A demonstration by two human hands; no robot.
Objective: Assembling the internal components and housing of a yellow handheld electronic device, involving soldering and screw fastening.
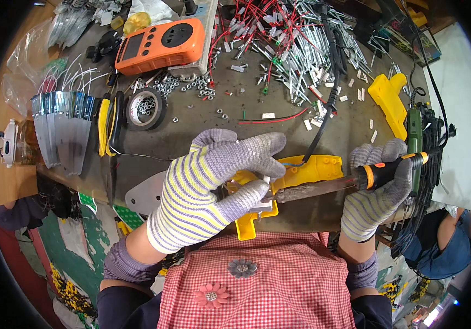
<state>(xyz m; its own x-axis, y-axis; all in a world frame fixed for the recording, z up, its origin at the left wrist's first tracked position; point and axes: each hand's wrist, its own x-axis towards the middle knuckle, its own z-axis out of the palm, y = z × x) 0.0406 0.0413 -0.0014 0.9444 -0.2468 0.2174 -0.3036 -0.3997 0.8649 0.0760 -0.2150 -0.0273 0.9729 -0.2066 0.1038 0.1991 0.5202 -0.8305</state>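
In my right hand is a soldering iron, its black and orange handle wrapped by my fingers and its brown barrel angled left. The iron's tip end reaches the fingertips of my left hand, beside a small white piece that my thumb and fingers pinch. Both hands wear striped knit gloves. Beneath them lies a yellow plastic housing half, partly hidden by the iron and my left hand; a blue wire enters it from a black cable. A flat grey metal plate sticks out left of my wrist.
An orange meter, a roll of black tape holding nuts and yellow-handled pliers lie left, near upright metal blades. Screws and red wires pile up at the back. Another yellow housing and a green tool are right.
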